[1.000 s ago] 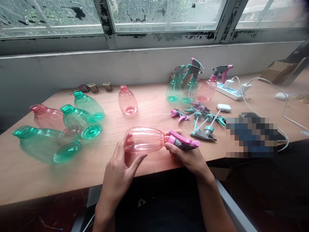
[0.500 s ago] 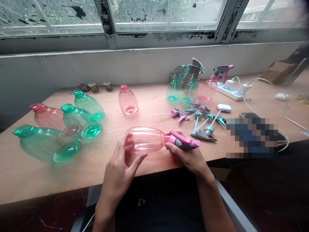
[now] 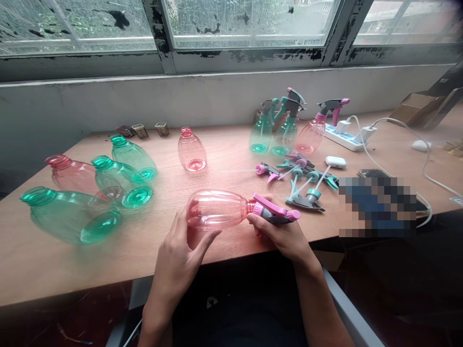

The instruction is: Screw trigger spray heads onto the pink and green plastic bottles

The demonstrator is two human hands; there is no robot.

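Observation:
A clear pink spray bottle (image 3: 219, 209) lies sideways in the air above the table's front edge, its neck to the right. My left hand (image 3: 181, 250) is wrapped round its base end, the thumb along the near side. At the neck, my right hand (image 3: 280, 236) grips the pink and grey trigger sprayer (image 3: 275, 210), which sits against the bottle's mouth. The fingers of that hand are partly hidden behind the sprayer. Just beyond it lie several loose trigger sprayers (image 3: 306, 197), pink-grey and green-grey, with thin white tubes.
Capless green bottles (image 3: 72, 217) and a pink one (image 3: 72, 173) stand at the left; another pink bottle (image 3: 192, 152) is at the back middle. Bottles with sprayers (image 3: 260, 130) stand back right, beside a power strip (image 3: 345, 137), a white case (image 3: 336, 161), cables and a phone (image 3: 369, 172).

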